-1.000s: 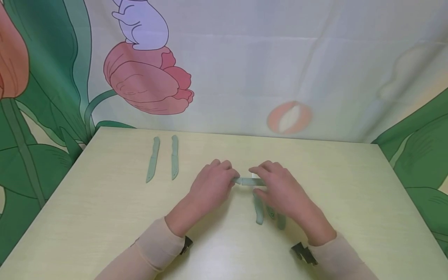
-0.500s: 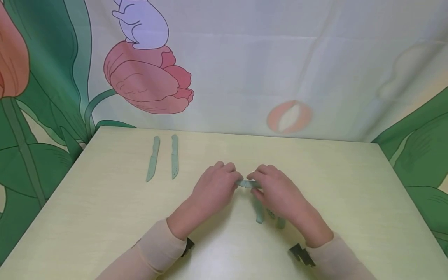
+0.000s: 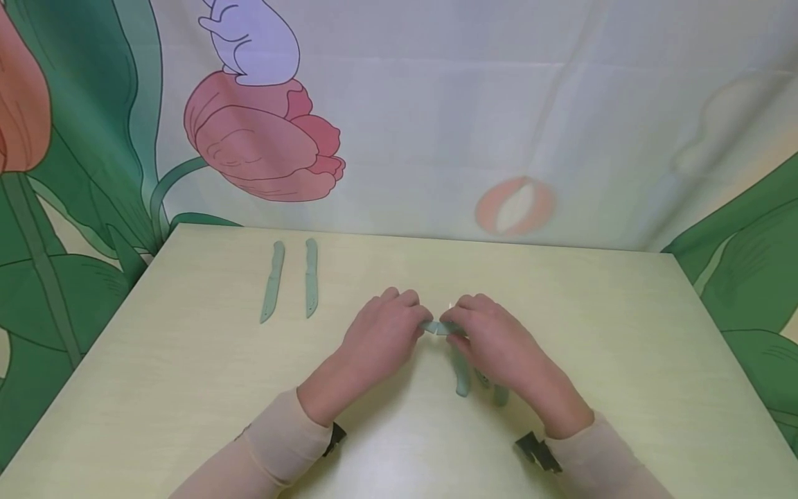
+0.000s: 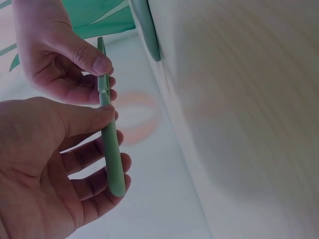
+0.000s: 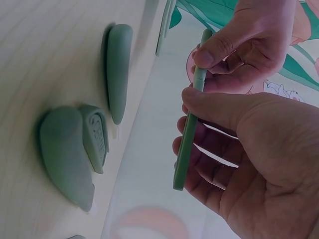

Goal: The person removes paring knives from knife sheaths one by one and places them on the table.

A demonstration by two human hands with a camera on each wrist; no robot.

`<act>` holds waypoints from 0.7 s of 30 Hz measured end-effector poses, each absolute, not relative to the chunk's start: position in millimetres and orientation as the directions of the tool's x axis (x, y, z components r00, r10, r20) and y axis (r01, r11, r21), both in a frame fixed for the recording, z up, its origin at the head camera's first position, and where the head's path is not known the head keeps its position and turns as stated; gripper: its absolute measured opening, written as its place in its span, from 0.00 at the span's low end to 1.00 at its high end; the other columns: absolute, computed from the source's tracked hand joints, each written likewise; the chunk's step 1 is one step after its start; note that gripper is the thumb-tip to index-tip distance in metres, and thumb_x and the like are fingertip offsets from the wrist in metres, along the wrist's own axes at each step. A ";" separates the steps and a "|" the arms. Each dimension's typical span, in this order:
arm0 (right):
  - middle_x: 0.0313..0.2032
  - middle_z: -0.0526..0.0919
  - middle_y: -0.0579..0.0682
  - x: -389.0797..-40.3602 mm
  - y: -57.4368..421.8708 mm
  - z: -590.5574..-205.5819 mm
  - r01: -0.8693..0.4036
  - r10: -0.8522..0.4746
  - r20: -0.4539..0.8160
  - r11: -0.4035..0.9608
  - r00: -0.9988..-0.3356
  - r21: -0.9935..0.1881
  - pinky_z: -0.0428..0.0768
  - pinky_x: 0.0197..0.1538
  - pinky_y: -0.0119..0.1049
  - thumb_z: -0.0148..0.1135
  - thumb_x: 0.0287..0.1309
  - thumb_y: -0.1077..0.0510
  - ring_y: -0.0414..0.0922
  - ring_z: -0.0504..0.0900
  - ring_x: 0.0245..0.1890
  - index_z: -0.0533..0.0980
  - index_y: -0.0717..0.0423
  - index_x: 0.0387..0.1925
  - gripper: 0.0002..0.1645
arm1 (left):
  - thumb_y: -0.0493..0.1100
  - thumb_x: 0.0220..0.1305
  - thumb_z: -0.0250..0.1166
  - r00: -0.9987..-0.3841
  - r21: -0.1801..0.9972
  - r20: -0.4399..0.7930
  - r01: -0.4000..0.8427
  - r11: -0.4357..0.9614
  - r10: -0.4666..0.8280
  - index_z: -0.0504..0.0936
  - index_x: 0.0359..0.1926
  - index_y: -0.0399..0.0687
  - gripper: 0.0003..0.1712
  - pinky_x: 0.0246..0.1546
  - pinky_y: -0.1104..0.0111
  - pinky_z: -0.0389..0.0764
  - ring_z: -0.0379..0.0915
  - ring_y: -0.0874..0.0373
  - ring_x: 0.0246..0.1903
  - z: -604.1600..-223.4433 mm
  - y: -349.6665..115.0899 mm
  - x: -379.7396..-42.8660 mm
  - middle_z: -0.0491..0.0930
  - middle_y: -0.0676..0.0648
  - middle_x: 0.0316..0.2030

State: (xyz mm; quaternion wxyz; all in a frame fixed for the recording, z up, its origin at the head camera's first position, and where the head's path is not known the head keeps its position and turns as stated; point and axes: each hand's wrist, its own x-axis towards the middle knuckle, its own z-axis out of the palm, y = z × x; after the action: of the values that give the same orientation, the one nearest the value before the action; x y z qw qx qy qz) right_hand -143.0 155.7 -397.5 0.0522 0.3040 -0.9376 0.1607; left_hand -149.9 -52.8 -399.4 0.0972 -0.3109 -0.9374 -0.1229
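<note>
Both hands hold a slim green knife with a sheath, lifted above the table. My left hand (image 3: pixel 383 333) grips its rounded handle (image 4: pixel 113 164), thumb on one side and fingers on the other. My right hand (image 3: pixel 499 339) pinches the flat green sheath (image 5: pixel 186 144) in line with that handle. A small seam or gap shows between the two parts; the blade itself is hidden. Below the right hand lie a curved green handle-like piece (image 5: pixel 118 74), a broad rounded green piece (image 5: pixel 65 154) and a green piece with a patterned face (image 5: pixel 97 137).
Two green sheathed knives (image 3: pixel 272 283) lie side by side at the back left of the pale table (image 3: pixel 206 388). A printed curtain (image 3: pixel 399 125) hangs behind the table's back edge. Dark clips (image 3: pixel 539 454) sit at the wrists.
Over the first half second my hands drew slightly closer, and the right fingers closed further over the sheath. Since then both have stayed almost still.
</note>
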 end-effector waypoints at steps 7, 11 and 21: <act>0.38 0.83 0.45 -142.8 156.2 -397.2 -0.583 -0.555 0.181 0.760 -0.812 -0.286 0.80 0.43 0.35 0.79 0.59 0.65 0.45 0.76 0.38 0.87 0.56 0.45 0.13 | 0.38 0.69 0.74 -0.792 0.171 0.242 0.603 0.779 0.560 0.93 0.44 0.50 0.05 0.28 0.70 0.69 0.64 0.56 0.28 -399.7 -52.8 -150.3 0.80 0.52 0.33; 0.38 0.83 0.45 -143.1 156.7 -397.5 -0.584 -0.557 0.180 0.757 -0.811 -0.292 0.80 0.43 0.35 0.79 0.59 0.65 0.45 0.76 0.38 0.87 0.55 0.45 0.13 | 0.38 0.69 0.74 -0.790 0.175 0.246 0.606 0.776 0.562 0.92 0.44 0.50 0.05 0.27 0.70 0.69 0.64 0.56 0.27 -399.9 -53.1 -150.1 0.80 0.52 0.33; 0.38 0.83 0.44 -144.3 157.2 -397.1 -0.584 -0.560 0.171 0.756 -0.811 -0.296 0.79 0.42 0.35 0.78 0.60 0.64 0.45 0.75 0.37 0.87 0.55 0.45 0.12 | 0.37 0.67 0.75 -0.799 0.186 0.231 0.596 0.781 0.555 0.92 0.44 0.51 0.06 0.28 0.71 0.69 0.64 0.56 0.28 -399.2 -52.9 -149.4 0.80 0.52 0.33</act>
State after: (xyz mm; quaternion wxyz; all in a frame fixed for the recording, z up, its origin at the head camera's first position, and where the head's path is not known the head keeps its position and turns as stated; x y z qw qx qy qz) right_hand -144.3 157.2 -397.1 0.0358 0.3055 -0.9363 0.1695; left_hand -149.4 -52.9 -399.2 0.0819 -0.3061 -0.9401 -0.1254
